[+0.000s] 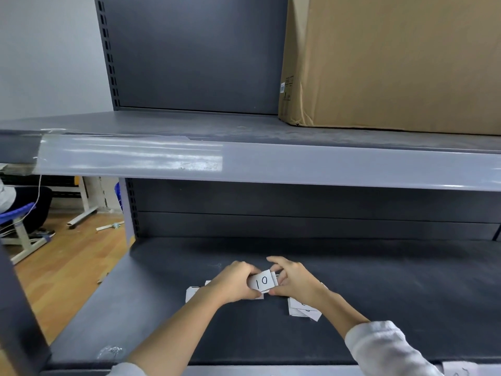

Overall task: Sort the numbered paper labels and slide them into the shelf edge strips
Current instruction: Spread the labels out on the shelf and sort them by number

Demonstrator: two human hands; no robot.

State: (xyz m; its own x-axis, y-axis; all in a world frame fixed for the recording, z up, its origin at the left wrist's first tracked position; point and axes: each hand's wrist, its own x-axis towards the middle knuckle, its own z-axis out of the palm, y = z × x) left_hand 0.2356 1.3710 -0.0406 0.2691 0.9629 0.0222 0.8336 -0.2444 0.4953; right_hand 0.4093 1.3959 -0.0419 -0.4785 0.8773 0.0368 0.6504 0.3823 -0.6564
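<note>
On the lower shelf, near its front middle, a small stack of paper labels is held up between both hands, the top one marked "10" in handwriting. The left hand is closed on the stack's 9 o'clock edge, its fingers curled over the top and the thumb pressed underneath. The right hand is pinched on the 3 o'clock edge, thumb low and fingers partly spread above, as if cards are being shuffled or squared. How many labels are in the stack cannot be told.

More labels are left lying on the shelf: a few at 9 o'clock of the hands, partly hidden by the left wrist, and an overlapping heap at 5 o'clock, under the right wrist. Their numbers cannot be read.

At 12 o'clock, well above the hands, the edge strip of the upper shelf is seen with a clear cover over its left part; no label is visible in it. A cardboard box is stood on that upper shelf at 1 o'clock. At the bottom right corner something white is glimpsed near the lower shelf's front edge; what it is cannot be made out.

Sorting is judged to be under way and unfinished, and the sliding-in appears not yet begun.
</note>
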